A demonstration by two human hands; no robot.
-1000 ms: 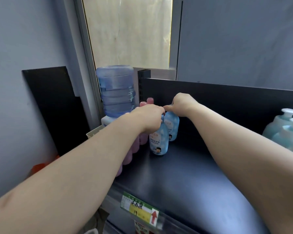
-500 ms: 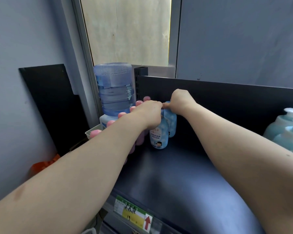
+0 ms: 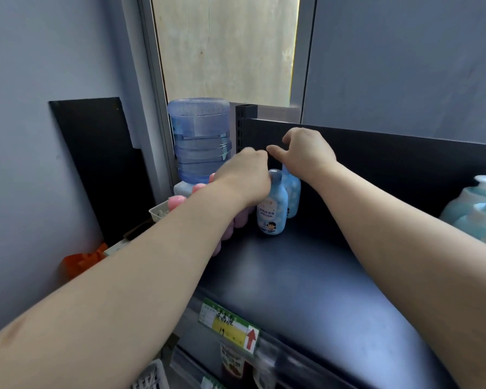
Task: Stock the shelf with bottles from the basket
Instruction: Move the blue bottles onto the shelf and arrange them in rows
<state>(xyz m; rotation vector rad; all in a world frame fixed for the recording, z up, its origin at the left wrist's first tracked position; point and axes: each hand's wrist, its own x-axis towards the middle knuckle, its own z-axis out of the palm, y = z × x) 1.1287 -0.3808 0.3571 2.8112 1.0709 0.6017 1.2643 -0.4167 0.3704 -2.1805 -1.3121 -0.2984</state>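
Observation:
Two light-blue bottles stand at the back left of the black shelf (image 3: 292,276). My left hand (image 3: 242,178) is closed over the cap of the front blue bottle (image 3: 272,209), which stands upright on the shelf. The rear blue bottle (image 3: 293,192) stands just behind it against the back panel. My right hand (image 3: 303,153) hovers above the rear bottle, fingers loosely apart and holding nothing. A row of pink bottles (image 3: 177,203) runs along the shelf's left edge, mostly hidden under my left forearm.
A large blue water jug (image 3: 199,141) stands left of the shelf post. Several teal pump bottles (image 3: 477,211) fill the shelf's right end. A price label (image 3: 230,324) hangs on the front edge. A white tray (image 3: 159,213) and an orange object (image 3: 82,259) lie at the left.
My right hand has let go of the rear blue bottle and lifted above it. My left hand stays on the front blue bottle.

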